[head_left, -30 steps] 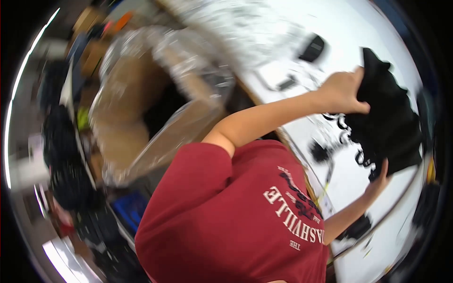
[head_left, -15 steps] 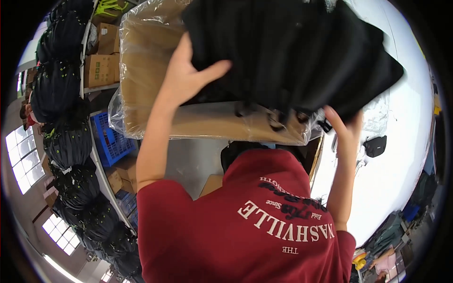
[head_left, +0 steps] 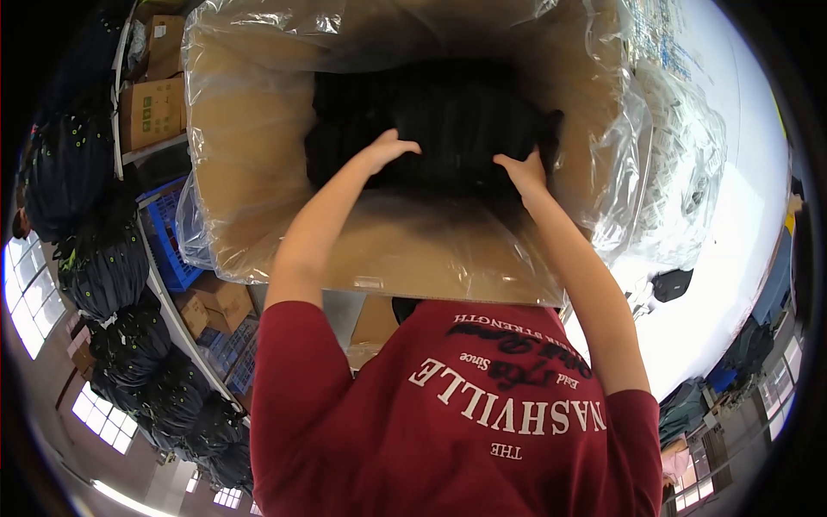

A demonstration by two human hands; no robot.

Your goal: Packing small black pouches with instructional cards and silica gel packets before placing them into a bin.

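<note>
A large cardboard carton [head_left: 413,246] lies open before me, lined with clear plastic [head_left: 613,185]. Down inside it is a bundle of black fabric bags [head_left: 457,129], dark and hard to tell apart from one another. My left hand [head_left: 386,153] holds the near left part of the bundle, thumb stretched across the top and the other fingers partly hidden against the cloth. On the right side my right hand [head_left: 524,174] grips the same bundle, its thumb pointing inward. Both forearms reach over the carton's near edge.
To the right, a white table [head_left: 732,224] bears a heap of clear plastic bags [head_left: 680,164] and a small black pouch [head_left: 672,284]. Shelving at left holds cardboard boxes [head_left: 153,112] and a blue crate [head_left: 170,233]. Several black bundles [head_left: 103,267] are stacked farther left.
Both hands have brought the black bundle from above the carton's right side down and left into it. More of the carton's inside and the plastic on the table now shows.
</note>
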